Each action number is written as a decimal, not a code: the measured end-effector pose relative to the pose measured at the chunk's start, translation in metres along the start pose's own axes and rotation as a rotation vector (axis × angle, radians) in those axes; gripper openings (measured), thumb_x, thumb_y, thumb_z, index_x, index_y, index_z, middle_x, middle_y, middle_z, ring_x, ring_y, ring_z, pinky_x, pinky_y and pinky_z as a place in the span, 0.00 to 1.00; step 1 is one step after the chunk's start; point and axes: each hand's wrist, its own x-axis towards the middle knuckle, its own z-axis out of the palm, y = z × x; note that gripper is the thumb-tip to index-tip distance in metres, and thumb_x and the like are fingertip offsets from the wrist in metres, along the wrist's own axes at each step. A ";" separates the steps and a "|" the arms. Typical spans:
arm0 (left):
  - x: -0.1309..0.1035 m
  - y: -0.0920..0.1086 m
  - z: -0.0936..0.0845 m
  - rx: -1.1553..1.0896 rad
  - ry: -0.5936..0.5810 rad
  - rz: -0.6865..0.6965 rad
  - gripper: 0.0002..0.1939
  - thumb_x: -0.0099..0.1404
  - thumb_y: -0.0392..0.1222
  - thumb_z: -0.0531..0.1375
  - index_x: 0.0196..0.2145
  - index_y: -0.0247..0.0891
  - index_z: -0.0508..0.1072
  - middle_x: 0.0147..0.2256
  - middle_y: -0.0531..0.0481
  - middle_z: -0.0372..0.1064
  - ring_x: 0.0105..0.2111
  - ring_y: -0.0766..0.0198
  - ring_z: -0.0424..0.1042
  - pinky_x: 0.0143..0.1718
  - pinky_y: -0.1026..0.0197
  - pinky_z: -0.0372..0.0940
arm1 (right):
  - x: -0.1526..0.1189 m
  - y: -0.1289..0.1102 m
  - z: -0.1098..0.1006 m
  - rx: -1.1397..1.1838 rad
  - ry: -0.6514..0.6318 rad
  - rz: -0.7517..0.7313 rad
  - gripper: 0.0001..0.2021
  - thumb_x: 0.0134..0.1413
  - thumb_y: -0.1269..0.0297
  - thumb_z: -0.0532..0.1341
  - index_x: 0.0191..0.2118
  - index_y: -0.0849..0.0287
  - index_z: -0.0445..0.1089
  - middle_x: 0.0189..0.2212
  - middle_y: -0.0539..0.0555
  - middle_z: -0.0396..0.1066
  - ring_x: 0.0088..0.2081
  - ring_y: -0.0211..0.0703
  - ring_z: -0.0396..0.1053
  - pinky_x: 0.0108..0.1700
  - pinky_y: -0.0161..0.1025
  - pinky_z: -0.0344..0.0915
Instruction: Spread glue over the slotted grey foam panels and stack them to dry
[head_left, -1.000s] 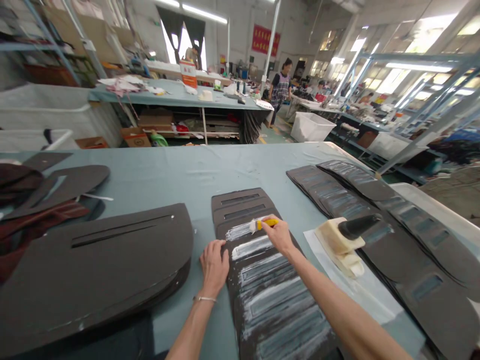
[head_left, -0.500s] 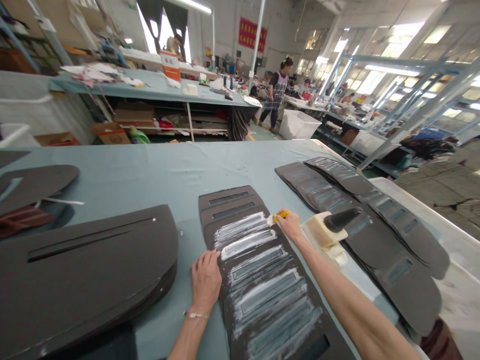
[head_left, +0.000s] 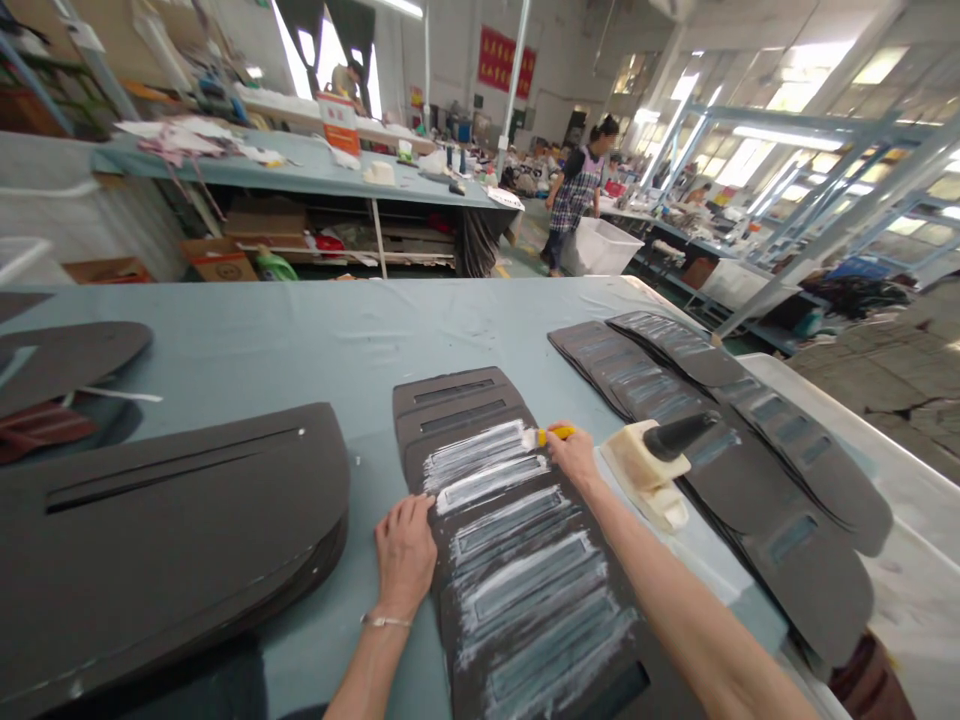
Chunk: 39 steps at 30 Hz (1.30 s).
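Observation:
My right hand point(head_left: 574, 456) grips a small yellow-handled brush point(head_left: 553, 435), its pale bristles at the right end of a white-smeared strip. Beneath the brush lies a row of overlapping dark grey panels point(head_left: 517, 505) with rectangular slots; white wet-looking coating surrounds several of the slots. My left hand point(head_left: 407, 550) rests palm down at the row's left edge, fingers laid forward and fingertips touching a panel. Just right of my right hand stands a cream plastic container point(head_left: 637, 460) with a black cone-shaped nozzle point(head_left: 679, 437).
A stack of large dark panels point(head_left: 195, 540) lies at left. More overlapping slotted panels point(head_left: 750, 470) spread along the right side of the blue-green table point(head_left: 300, 335). Beyond it are another table point(head_left: 247, 165), a white bin point(head_left: 600, 245) and a walking person point(head_left: 577, 190).
The brush has shifted slightly left on the coated strip, with my right hand. My left hand stays at the panel edge. The person behind has moved right, towards the white bin.

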 end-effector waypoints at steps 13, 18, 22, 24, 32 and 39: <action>-0.042 0.012 -0.006 -0.018 0.008 0.008 0.14 0.67 0.37 0.48 0.47 0.41 0.68 0.47 0.45 0.68 0.50 0.58 0.64 0.52 0.53 0.54 | -0.092 -0.061 0.078 0.109 -0.279 -0.260 0.08 0.50 0.62 0.56 0.31 0.56 0.73 0.21 0.47 0.69 0.23 0.35 0.64 0.28 0.30 0.58; -0.044 0.011 -0.004 0.027 0.006 0.020 0.15 0.67 0.37 0.47 0.48 0.41 0.68 0.48 0.44 0.68 0.51 0.57 0.63 0.52 0.53 0.53 | -0.077 -0.045 0.054 -0.127 0.017 -0.185 0.09 0.50 0.64 0.54 0.28 0.56 0.72 0.22 0.49 0.69 0.25 0.37 0.64 0.30 0.31 0.56; -0.044 0.013 -0.004 0.042 0.007 0.010 0.15 0.66 0.37 0.48 0.48 0.41 0.68 0.48 0.44 0.68 0.50 0.56 0.64 0.52 0.52 0.53 | -0.068 -0.034 0.035 -0.169 -0.125 -0.286 0.09 0.50 0.61 0.55 0.30 0.54 0.72 0.22 0.48 0.70 0.25 0.37 0.65 0.31 0.31 0.57; -0.044 0.014 -0.003 0.037 0.009 -0.001 0.15 0.66 0.37 0.47 0.47 0.41 0.68 0.47 0.44 0.68 0.50 0.56 0.64 0.52 0.52 0.53 | -0.057 -0.018 0.016 -0.199 -0.096 -0.217 0.09 0.50 0.61 0.55 0.30 0.55 0.72 0.21 0.48 0.70 0.24 0.38 0.64 0.30 0.32 0.56; -0.048 0.013 -0.013 -0.121 0.042 -0.055 0.16 0.67 0.42 0.49 0.51 0.39 0.64 0.49 0.44 0.66 0.51 0.58 0.63 0.52 0.53 0.56 | -0.079 -0.033 0.018 -0.095 -0.019 -0.205 0.09 0.53 0.62 0.54 0.30 0.56 0.71 0.21 0.49 0.68 0.24 0.37 0.63 0.30 0.32 0.56; -0.071 0.024 -0.015 -0.024 -0.058 0.077 0.15 0.67 0.38 0.47 0.48 0.41 0.68 0.49 0.45 0.68 0.53 0.58 0.62 0.54 0.52 0.53 | -0.115 -0.061 0.063 -0.036 -0.199 -0.249 0.07 0.52 0.63 0.56 0.31 0.54 0.71 0.24 0.48 0.71 0.26 0.37 0.66 0.31 0.31 0.57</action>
